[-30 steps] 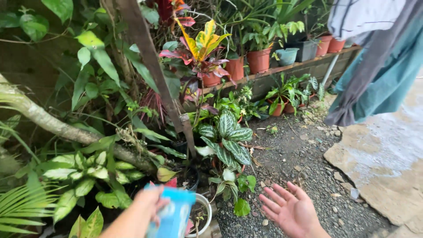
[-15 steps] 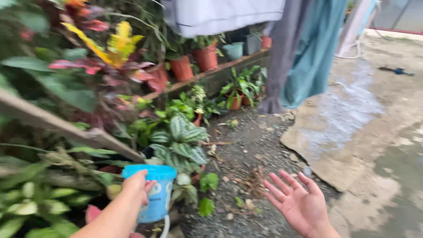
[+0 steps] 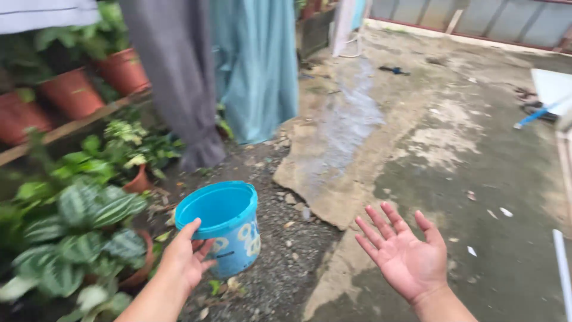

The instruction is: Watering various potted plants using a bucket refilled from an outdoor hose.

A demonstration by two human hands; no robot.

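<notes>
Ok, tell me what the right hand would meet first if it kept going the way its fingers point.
The right hand is open, palm up, fingers aimed up and ahead over the wet concrete floor. Nothing stands in that line; the way looks free as far as the picture shows, though depth is hard to judge.

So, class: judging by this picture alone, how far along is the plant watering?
Done: cannot tell; the plants show no clear wetness. In hand: the left hand holds a blue bucket by its rim, and no water shows inside; the right hand is open and empty. Left: cannot be told.
</notes>
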